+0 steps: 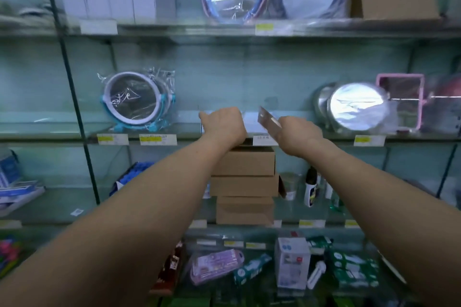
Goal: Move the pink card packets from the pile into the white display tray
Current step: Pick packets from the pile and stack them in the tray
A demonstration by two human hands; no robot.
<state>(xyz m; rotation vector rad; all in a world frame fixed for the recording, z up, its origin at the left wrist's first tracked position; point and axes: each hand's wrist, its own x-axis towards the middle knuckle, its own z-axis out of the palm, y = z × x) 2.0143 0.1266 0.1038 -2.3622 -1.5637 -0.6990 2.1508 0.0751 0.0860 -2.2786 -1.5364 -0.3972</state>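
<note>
Both my arms reach up to the middle glass shelf. My right hand (298,136) pinches a flat card packet (268,121), tilted with one corner up, just right of the white display tray (252,123). The packet looks greyish pink in this light. My left hand (223,124) is curled over the tray's left part, and its fingers are hidden behind the knuckles, so whether it grips the tray is unclear. The tray sits on the shelf between the two hands and is blurred. No pile of packets shows in this view.
A round mirror on a blue stand (137,102) is left of the tray; round silver mirrors (356,107) and a pink framed mirror (401,99) are right. Stacked brown cardboard boxes (243,182) sit on the shelf below. Packaged goods fill the lowest shelf.
</note>
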